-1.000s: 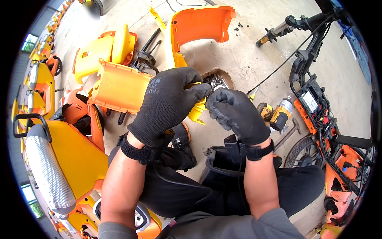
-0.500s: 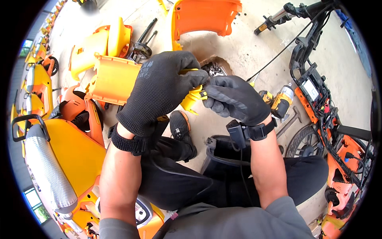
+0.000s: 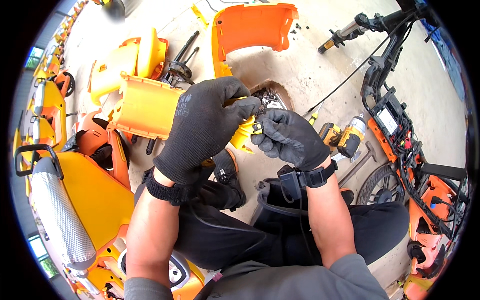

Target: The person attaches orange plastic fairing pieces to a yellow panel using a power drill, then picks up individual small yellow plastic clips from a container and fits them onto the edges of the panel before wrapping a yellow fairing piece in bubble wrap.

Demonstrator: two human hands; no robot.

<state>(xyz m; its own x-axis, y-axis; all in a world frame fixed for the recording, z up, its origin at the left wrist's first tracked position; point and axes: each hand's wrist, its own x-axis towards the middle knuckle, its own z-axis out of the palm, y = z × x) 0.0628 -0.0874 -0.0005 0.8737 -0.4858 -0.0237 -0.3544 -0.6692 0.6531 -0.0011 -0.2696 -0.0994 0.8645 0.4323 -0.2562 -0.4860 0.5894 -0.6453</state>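
Plastic part [image 3: 242, 135] in knit-gloved left hand [image 3: 209, 122]

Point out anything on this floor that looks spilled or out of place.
A few small dark bits lie scattered on the floor beside the right end of the curved orange panel; they look dropped, since nothing contains them. At right, wiring on the dark frame sits exposed.

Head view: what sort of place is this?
Probably a scooter or light-vehicle workshop: a stripped black frame, a loose orange body panel and a yellow-and-black power tool.
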